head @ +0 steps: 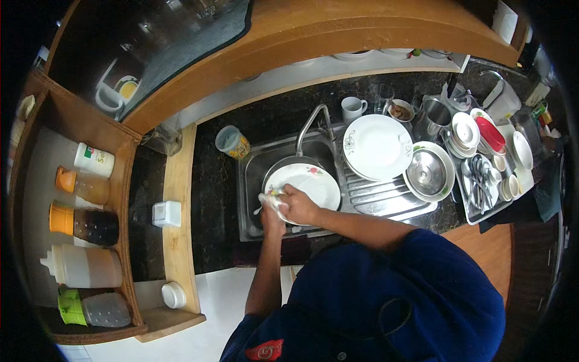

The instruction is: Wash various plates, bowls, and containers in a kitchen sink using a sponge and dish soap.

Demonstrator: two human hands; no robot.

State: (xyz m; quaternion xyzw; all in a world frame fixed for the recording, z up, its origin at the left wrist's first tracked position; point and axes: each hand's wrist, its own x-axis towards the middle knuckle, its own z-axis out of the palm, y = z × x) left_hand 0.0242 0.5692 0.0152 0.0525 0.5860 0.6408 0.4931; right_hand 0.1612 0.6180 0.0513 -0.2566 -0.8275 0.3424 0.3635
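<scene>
A white floral plate (pixel 316 190) is tilted over the steel sink (pixel 249 181), above a round pan (pixel 289 159) partly hidden under it. My left hand (pixel 272 219) grips the plate's lower left edge. Across its face my right hand (pixel 296 206) presses a soapy white sponge or cloth (pixel 270 200), with suds around the fingers. Behind the plate rises the curved steel faucet (pixel 302 131).
Right of the sink, white plates (pixel 377 147) and a bowl with a steel bowl (pixel 425 172) sit on the drainboard. Farther right, a tray (pixel 472 219) holds cutlery and small dishes. A mug (pixel 353 108) and a plastic tub (pixel 232 142) stand behind; a wooden shelf (pixel 131 253) with bottles is left.
</scene>
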